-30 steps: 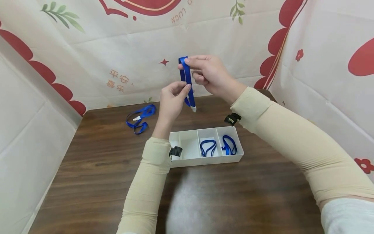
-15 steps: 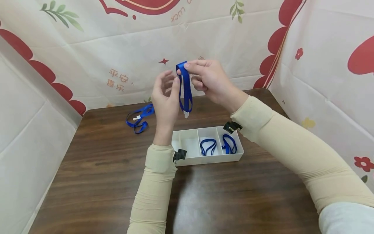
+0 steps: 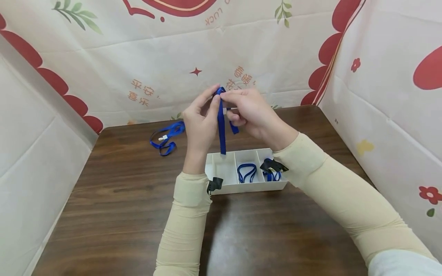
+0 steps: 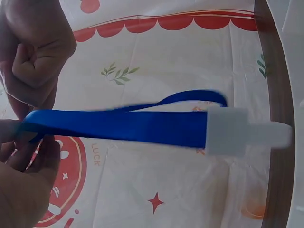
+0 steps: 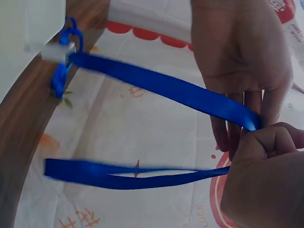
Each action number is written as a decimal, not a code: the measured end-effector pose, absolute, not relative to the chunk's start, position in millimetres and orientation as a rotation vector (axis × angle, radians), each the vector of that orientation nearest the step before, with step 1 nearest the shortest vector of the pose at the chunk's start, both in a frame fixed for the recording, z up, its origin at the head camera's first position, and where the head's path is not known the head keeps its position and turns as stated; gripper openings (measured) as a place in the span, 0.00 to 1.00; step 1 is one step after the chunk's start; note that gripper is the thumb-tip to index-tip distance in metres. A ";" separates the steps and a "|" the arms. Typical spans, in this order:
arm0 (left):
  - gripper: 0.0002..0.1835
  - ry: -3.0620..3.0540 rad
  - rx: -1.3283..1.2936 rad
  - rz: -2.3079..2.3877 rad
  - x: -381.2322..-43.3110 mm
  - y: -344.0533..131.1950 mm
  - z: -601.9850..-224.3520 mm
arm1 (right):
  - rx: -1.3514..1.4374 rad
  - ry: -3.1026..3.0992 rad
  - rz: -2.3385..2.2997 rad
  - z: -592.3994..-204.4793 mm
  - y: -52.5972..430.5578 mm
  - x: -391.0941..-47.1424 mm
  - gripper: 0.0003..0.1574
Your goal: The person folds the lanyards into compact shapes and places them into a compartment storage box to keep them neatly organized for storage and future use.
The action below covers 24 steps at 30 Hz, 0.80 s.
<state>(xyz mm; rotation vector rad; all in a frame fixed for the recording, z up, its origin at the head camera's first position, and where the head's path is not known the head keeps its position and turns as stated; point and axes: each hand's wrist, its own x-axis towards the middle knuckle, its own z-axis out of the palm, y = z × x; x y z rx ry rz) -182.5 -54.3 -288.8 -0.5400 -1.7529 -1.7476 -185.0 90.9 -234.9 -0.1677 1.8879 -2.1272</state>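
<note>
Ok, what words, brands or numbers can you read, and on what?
"平安喜乐": back cloth.
"LUCK": back cloth, upside down in the head view; lettering beside it cut off.
"春暖花": back cloth; rest hidden by right hand.
Right-wrist view, top right: lettering too blurred.
Held lanyard, box: none visible.

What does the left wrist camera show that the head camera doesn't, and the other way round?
Only the left wrist view shows the white clip of the held lanyard in full; the head view shows at most a small white bit near the right hand. Only the head view shows the loose lanyard on the table and the coiled lanyards in the divided box. Both show the held lanyard, both hands and the printed cloth.
</note>
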 end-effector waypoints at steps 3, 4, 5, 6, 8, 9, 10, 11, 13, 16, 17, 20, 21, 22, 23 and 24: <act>0.16 -1.710 -0.562 -1.777 -178.6 -53.6 -290.1 | -0.127 1.865 -2.141 -239.5 90.2 -181.5 0.14; 0.16 -1.694 -0.566 -1.785 -177.4 -53.4 -290.1 | -0.113 1.855 -2.155 -240.9 89.9 -180.5 0.14; 0.16 -1.678 -0.572 -1.788 -176.5 -53.0 -290.1 | -0.101 1.837 -2.173 -242.6 89.6 -179.9 0.14; 0.16 -1.665 -0.575 -1.783 -175.9 -52.7 -290.1 | -0.090 1.815 -2.194 -244.1 89.4 -179.4 0.14; 0.15 -1.633 -0.578 -1.785 -175.0 -51.4 -290.3 | -0.077 1.767 -2.244 -247.1 88.6 -177.8 0.14; 0.15 -1.614 -0.580 -1.791 -174.8 -50.6 -290.7 | -0.068 1.737 -2.274 -248.5 88.0 -176.5 0.14; 0.14 -1.597 -0.579 -1.799 -174.4 -49.0 -291.1 | -0.063 1.711 -2.297 -249.8 88.1 -174.9 0.15; 0.14 -1.583 -0.576 -1.806 -173.8 -47.4 -291.6 | -0.059 1.683 -2.320 -251.2 87.8 -173.1 0.16; 0.13 -1.560 -0.573 -1.830 -172.1 -44.5 -293.3 | -0.055 1.629 -2.355 -254.4 87.0 -169.0 0.17; 0.13 -1.558 -0.572 -1.847 -169.7 -41.0 -295.6 | -0.064 1.585 -2.388 -258.4 85.6 -163.1 0.17; 0.13 -1.560 -0.576 -1.845 -169.3 -40.0 -296.0 | -0.072 1.584 -2.401 -259.5 85.4 -161.4 0.17; 0.13 -1.568 -0.578 -1.830 -170.0 -37.2 -296.9 | -0.095 1.601 -2.450 -261.8 85.9 -156.8 0.15; 0.13 -1.570 -0.577 -1.823 -170.4 -36.2 -296.9 | -0.103 1.613 -2.465 -262.5 86.2 -155.6 0.15; 0.14 -1.571 -0.571 -1.818 -170.5 -35.9 -297.2 | -0.108 1.623 -2.472 -263.3 85.9 -154.2 0.14; 0.14 -1.575 -0.564 -1.816 -170.3 -35.6 -297.5 | -0.111 1.636 -2.478 -264.1 85.8 -153.0 0.14; 0.14 -1.578 -0.557 -1.819 -169.9 -35.3 -297.8 | -0.108 1.646 -2.483 -264.9 85.8 -152.0 0.13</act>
